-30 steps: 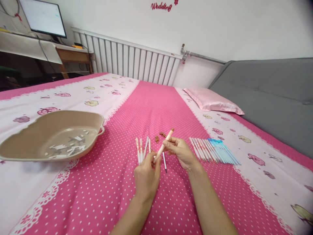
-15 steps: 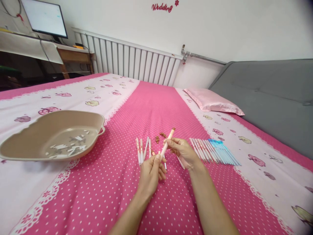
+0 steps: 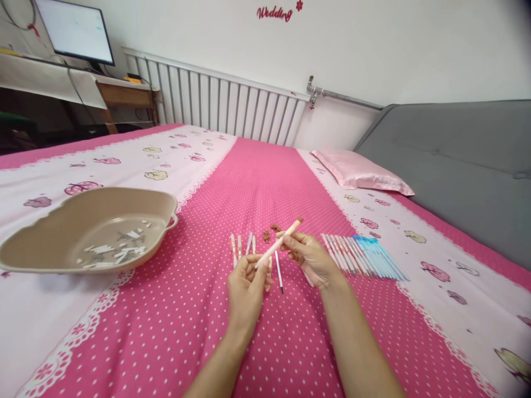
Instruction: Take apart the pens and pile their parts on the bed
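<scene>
Over the bedspread [image 3: 145, 326], left hand [image 3: 244, 287] and right hand [image 3: 315, 261] pinch one pen [image 3: 274, 249]; handling it seems the current step, calling next for steady control.

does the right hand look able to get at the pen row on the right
Probably yes: the pen row lies close beside the right hand, with nothing visible between, though it holds a pale pen and may need to let go first.
</scene>
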The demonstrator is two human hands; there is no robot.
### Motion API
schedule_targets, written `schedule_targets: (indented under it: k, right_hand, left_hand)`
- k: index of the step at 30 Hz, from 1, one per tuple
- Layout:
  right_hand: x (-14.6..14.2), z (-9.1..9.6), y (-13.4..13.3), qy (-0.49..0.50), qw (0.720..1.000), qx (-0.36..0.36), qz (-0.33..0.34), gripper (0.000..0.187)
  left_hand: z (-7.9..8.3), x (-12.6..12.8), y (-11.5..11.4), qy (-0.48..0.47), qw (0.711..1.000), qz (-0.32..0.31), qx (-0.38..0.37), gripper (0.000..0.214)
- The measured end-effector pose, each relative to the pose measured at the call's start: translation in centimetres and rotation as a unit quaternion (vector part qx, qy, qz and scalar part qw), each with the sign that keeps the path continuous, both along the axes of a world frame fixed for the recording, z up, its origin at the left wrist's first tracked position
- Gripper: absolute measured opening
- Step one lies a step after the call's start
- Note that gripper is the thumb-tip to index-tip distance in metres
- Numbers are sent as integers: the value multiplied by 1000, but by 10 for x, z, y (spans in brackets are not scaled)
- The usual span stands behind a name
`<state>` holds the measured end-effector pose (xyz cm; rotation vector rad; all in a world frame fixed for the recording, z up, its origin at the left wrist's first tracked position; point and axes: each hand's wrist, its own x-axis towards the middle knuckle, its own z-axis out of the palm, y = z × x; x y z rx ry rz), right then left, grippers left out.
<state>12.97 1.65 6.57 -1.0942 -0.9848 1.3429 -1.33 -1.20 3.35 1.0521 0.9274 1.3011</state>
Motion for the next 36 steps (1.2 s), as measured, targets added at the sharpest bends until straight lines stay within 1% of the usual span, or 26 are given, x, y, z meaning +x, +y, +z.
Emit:
schedule_targets:
  k: [3, 8, 10, 11, 14, 18, 21, 24, 27, 30, 36]
  right_hand:
    - [-1, 0, 0, 1, 1000, 5, -3, 20]
    - [-1, -2, 2, 17, 1000, -6, 12, 22]
    - [0, -3, 3, 22, 1000, -9, 15, 23]
    - [0, -4, 4, 24, 1000, -9, 13, 23]
    - [1, -4, 4, 30, 1000, -6, 4, 22]
    - [1, -4, 4, 28, 1000, -3, -4, 22]
    - [0, -4, 3, 27, 1000, 0, -6, 22]
    - [1, -4, 4, 44, 999, 6, -13, 23]
    - [5, -2, 5, 69, 997, 11, -45, 22]
    - [8, 1, 4, 80, 994, 12, -71, 21]
    - [1, 4, 0, 83, 996, 15, -24, 22]
  left_hand:
    - [0, -1, -1, 21, 1000, -6, -3, 31]
    - [-3, -1, 0, 19, 998, -32, -54, 49]
    - [-4, -1, 0, 19, 997, -36, -64, 52]
    - [-3, 0, 0, 17, 998, -31, -60, 50]
    - [-1, 1, 0, 5, 999, -3, -34, 38]
    - [1, 2, 0, 13, 999, 33, -18, 33]
    - [-1, 0, 0, 28, 999, 23, 1, 24]
    - [-2, -1, -1, 38, 999, 11, -1, 34]
    - [0, -2, -2, 27, 998, 21, -44, 46]
    - [3, -2, -2, 14, 997, 22, -73, 48]
    - [3, -1, -1, 27, 997, 20, -74, 49]
